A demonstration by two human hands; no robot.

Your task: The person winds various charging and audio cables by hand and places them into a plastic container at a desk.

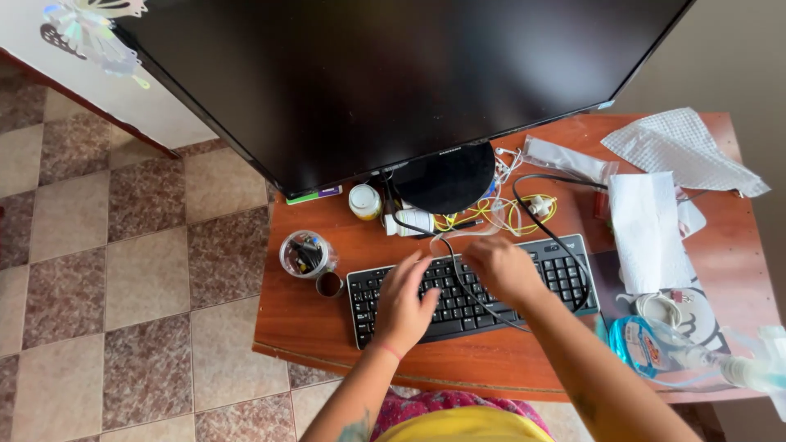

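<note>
Black keyboard (471, 286) sits mid-desk (311, 327) under the monitor (393, 74). Left hand (403, 304) rests on the keys, fingers loose, gripping nothing. Right hand (501, 266) pinches a clear wrapper (471, 237); a black cable (483, 304) crosses the keys. Risk: the cable could snag and drag the bottles (385, 211) over. Clear jar (304, 254) holds dark small items, unclear which; small cup (329, 284) looks dark inside.

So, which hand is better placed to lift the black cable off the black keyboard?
The right hand: it lies nearest the black cable crossing the black keyboard. The left hand rests further left, on the keys.
</note>
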